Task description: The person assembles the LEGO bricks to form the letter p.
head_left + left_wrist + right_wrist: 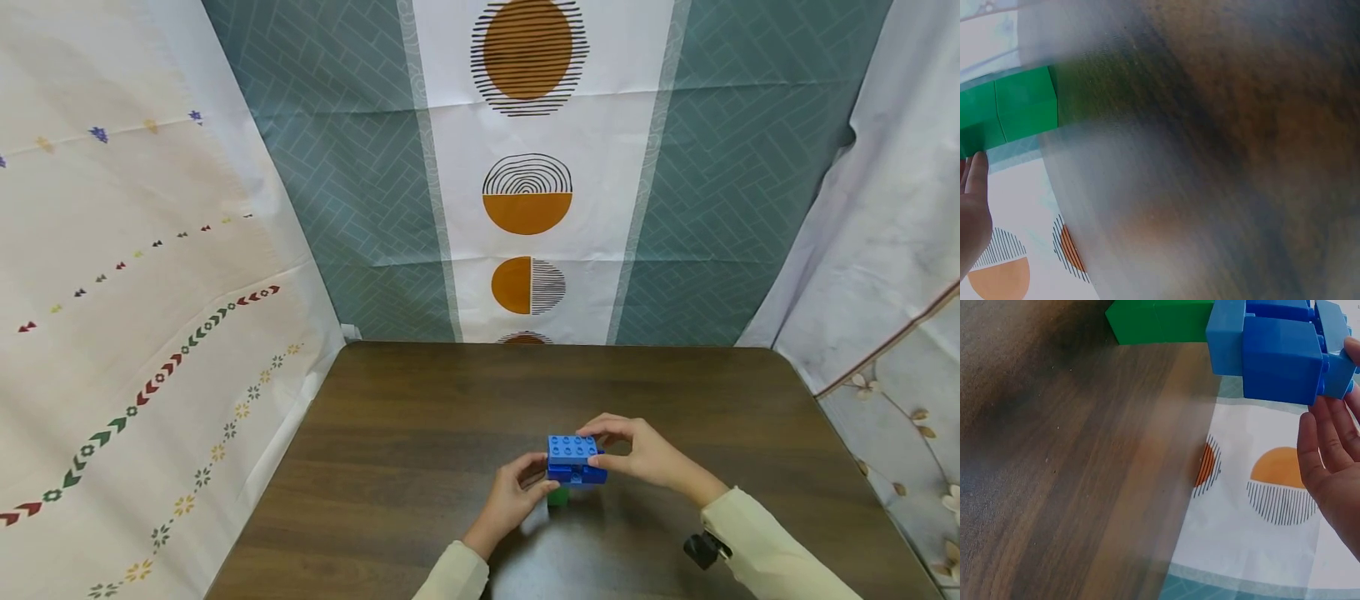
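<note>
A tower of toy building bricks stands on the table, gripped from both sides. Its top is a light blue brick with round studs; below come dark blue bricks, another light blue brick and green bricks at the bottom. My left hand holds the left side of the tower with curled fingers; in the left wrist view its fingers are by the green bricks. My right hand pinches the top light blue brick between thumb and fingers. Studs show in a narrow gap beneath that brick in the right wrist view.
The brown wooden table reaches back to a patterned curtain. Embroidered cloth hangs on the left, and a floral cloth on the right. A black wrist camera sits at the right sleeve.
</note>
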A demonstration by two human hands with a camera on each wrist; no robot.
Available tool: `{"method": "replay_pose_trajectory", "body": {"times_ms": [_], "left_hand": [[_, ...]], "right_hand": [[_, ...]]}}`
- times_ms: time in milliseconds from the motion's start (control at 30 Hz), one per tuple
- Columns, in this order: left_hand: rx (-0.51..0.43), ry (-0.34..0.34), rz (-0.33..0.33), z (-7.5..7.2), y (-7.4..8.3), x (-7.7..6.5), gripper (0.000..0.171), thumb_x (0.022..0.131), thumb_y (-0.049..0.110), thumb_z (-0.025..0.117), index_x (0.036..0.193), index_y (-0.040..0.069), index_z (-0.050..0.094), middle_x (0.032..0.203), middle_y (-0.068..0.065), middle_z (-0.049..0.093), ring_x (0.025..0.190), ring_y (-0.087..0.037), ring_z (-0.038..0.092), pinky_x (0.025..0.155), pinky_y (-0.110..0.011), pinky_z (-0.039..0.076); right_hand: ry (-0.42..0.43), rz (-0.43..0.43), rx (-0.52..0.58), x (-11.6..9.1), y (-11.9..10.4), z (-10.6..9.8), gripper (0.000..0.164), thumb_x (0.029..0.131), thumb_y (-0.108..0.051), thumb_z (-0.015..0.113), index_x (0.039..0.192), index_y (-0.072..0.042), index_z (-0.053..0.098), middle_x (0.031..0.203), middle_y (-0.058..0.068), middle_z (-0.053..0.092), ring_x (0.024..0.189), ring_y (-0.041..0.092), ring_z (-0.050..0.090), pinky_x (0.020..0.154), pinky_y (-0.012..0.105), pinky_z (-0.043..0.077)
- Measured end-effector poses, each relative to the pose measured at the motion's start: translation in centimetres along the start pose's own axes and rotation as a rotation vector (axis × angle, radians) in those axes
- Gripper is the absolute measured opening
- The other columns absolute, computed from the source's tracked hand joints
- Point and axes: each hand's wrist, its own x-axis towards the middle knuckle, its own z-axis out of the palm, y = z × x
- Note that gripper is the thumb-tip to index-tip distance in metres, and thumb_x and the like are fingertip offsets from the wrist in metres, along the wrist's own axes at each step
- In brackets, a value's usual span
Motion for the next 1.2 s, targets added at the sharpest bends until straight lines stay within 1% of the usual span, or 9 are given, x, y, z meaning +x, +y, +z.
{"method": "replay_pose_trajectory", "body": {"times_ms": [100, 233, 433, 567, 667, 800, 933, 1067, 1200], "left_hand": [[0.015, 0.003, -0.007, 0.0, 0.0, 0.0, 0.029, 0.088, 0.002, 0.068, 0.115, -0.005, 0.062, 0.114, -0.024, 0.065, 0.108, -0.037, 0.062, 0.091, -0.043, 0.052], [0.020, 0.007, -0.012, 0.0, 0.1, -0.1, 0.029, 0.088, 0.003, 0.068, 0.115, -0.004, 0.062, 0.114, -0.023, 0.065, 0.109, -0.036, 0.062, 0.092, -0.042, 0.052], [0.021, 0.006, -0.031, 0.0, 0.4, -0.2, 0.029, 0.088, 0.004, 0.068, 0.116, -0.004, 0.061, 0.115, -0.022, 0.065, 0.110, -0.034, 0.062, 0.092, -0.041, 0.051], [0.011, 0.006, -0.014, 0.1, 0.2, -0.1, 0.029, 0.088, 0.001, 0.068, 0.115, -0.006, 0.061, 0.114, -0.024, 0.064, 0.109, -0.037, 0.061, 0.092, -0.044, 0.051], [0.010, 0.010, -0.015, 0.3, -0.9, 0.1, 0.029, 0.087, -0.001, 0.068, 0.115, -0.006, 0.061, 0.114, -0.025, 0.064, 0.109, -0.038, 0.061, 0.092, -0.044, 0.051], [0.022, 0.011, -0.034, 0.4, -2.8, 0.5, 0.031, 0.087, 0.000, 0.068, 0.116, -0.003, 0.061, 0.116, -0.022, 0.065, 0.110, -0.034, 0.062, 0.093, -0.039, 0.052], [0.018, 0.012, -0.030, 0.4, -3.4, 0.6, 0.031, 0.087, 0.002, 0.069, 0.117, -0.001, 0.062, 0.116, -0.020, 0.065, 0.110, -0.032, 0.062, 0.093, -0.037, 0.052], [0.013, 0.011, 0.002, 0.3, -2.9, 0.5, 0.031, 0.086, -0.001, 0.069, 0.116, -0.004, 0.061, 0.115, -0.023, 0.065, 0.109, -0.036, 0.062, 0.092, -0.042, 0.051], [0.010, 0.004, 0.012, 0.1, -1.1, 0.2, 0.030, 0.087, -0.001, 0.068, 0.115, -0.007, 0.060, 0.114, -0.026, 0.064, 0.109, -0.040, 0.061, 0.092, -0.045, 0.051]], "right_hand": [[0.001, -0.020, -0.008, -0.2, 0.1, 0.2, 0.033, 0.086, -0.013, 0.074, 0.117, -0.007, 0.066, 0.110, 0.007, 0.065, 0.089, 0.016, 0.061, 0.078, 0.035, 0.057], [-0.001, -0.013, 0.008, -0.3, 0.1, 0.3, 0.034, 0.085, -0.010, 0.074, 0.118, -0.004, 0.065, 0.111, 0.010, 0.064, 0.089, 0.018, 0.061, 0.077, 0.029, 0.056], [-0.016, 0.024, 0.015, -0.5, 0.0, 0.4, 0.034, 0.086, -0.016, 0.074, 0.119, -0.010, 0.065, 0.113, 0.006, 0.063, 0.091, 0.014, 0.059, 0.078, 0.028, 0.056], [-0.023, 0.029, 0.003, -0.5, -0.3, 0.4, 0.035, 0.087, -0.023, 0.073, 0.120, -0.014, 0.065, 0.112, 0.001, 0.062, 0.093, 0.012, 0.059, 0.080, 0.029, 0.056], [-0.030, 0.027, -0.007, -0.5, -0.4, 0.4, 0.036, 0.087, -0.025, 0.073, 0.121, -0.015, 0.064, 0.112, -0.002, 0.062, 0.094, 0.011, 0.059, 0.081, 0.029, 0.055], [-0.034, 0.004, -0.038, -0.5, -0.7, 0.3, 0.037, 0.088, -0.025, 0.072, 0.122, -0.013, 0.065, 0.111, -0.002, 0.062, 0.094, 0.011, 0.059, 0.080, 0.031, 0.056], [-0.038, -0.005, -0.068, -0.3, -1.2, 0.3, 0.036, 0.088, -0.025, 0.073, 0.120, -0.014, 0.065, 0.110, 0.000, 0.062, 0.092, 0.012, 0.058, 0.077, 0.028, 0.056], [-0.029, 0.012, -0.095, 0.1, -1.6, 0.5, 0.033, 0.086, -0.026, 0.075, 0.116, -0.015, 0.067, 0.108, -0.001, 0.063, 0.089, 0.011, 0.058, 0.074, 0.026, 0.056], [-0.009, 0.029, -0.117, 0.1, -1.6, 0.8, 0.034, 0.085, -0.029, 0.076, 0.115, -0.016, 0.068, 0.106, -0.003, 0.064, 0.088, 0.009, 0.058, 0.075, 0.031, 0.057]]}}
